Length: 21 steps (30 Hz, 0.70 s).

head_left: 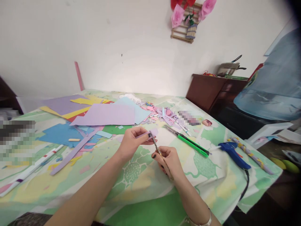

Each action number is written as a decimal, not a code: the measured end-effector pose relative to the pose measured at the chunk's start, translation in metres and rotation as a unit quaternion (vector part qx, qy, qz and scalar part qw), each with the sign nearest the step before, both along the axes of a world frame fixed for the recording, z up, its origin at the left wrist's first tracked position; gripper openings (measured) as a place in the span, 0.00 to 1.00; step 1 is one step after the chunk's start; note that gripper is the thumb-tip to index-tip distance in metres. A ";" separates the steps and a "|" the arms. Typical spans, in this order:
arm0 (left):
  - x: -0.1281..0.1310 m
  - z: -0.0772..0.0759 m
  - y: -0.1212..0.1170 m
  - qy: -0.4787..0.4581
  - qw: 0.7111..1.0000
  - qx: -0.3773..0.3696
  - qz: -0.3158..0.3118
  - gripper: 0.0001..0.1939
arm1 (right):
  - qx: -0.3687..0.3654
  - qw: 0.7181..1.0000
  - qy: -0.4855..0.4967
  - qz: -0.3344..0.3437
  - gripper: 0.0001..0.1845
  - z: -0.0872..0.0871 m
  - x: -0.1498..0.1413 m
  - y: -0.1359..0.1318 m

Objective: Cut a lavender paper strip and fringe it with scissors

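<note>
My left hand [133, 140] pinches a small lilac paper strip [150, 134] above the table. My right hand [169, 161] is closed round a pair of slim scissors [158, 148] whose blades reach up to the strip's edge. Both hands hover over the green patterned tablecloth [131, 175] near the table's front middle.
Sheets of lilac [105, 115], blue [60, 133] and yellow paper lie at the back left, with paper scraps [164, 113] behind the hands. A green box cutter [190, 142] and a blue glue gun [234, 153] lie to the right. A dark wooden cabinet [209, 89] stands beyond.
</note>
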<state>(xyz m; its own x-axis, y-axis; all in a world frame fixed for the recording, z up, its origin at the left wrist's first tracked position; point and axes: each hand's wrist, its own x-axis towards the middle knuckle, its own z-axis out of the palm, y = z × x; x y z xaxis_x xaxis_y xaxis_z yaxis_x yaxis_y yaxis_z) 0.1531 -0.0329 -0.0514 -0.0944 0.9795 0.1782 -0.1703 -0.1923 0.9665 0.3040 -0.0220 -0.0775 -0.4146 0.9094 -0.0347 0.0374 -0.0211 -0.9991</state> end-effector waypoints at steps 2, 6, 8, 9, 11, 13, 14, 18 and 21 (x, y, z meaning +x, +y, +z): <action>0.000 0.000 0.000 0.000 1.000 -0.001 0.002 0.11 | -0.003 1.000 -0.002 -0.002 0.19 0.001 0.000 0.000; 0.000 -0.001 0.000 -0.002 1.000 0.003 -0.001 0.10 | -0.003 1.000 -0.001 -0.006 0.19 0.000 0.000 0.000; 0.000 0.000 0.000 -0.010 1.000 0.009 -0.009 0.10 | -0.002 1.000 0.003 -0.007 0.19 -0.002 0.000 0.000; 0.000 0.000 0.000 -0.016 1.000 0.011 -0.014 0.09 | -0.002 1.000 0.006 -0.006 0.19 -0.003 0.001 0.000; 0.000 0.000 0.001 -0.024 0.999 0.013 -0.021 0.09 | -0.003 1.000 0.010 -0.004 0.18 -0.005 0.001 0.001; 0.000 -0.001 0.001 -0.028 0.999 0.010 -0.023 0.09 | -0.002 1.000 0.019 0.003 0.18 -0.007 0.002 0.002; 0.000 -0.001 0.001 -0.029 0.999 0.008 -0.022 0.09 | 0.000 1.000 0.024 0.008 0.18 -0.008 0.002 0.002; -0.001 -0.002 0.001 -0.028 0.999 0.006 -0.016 0.09 | 0.020 0.998 0.051 0.037 0.17 -0.010 0.004 0.004; -0.001 -0.003 0.000 -0.027 1.000 0.008 -0.011 0.09 | 0.029 0.996 0.062 0.052 0.17 -0.012 0.005 0.004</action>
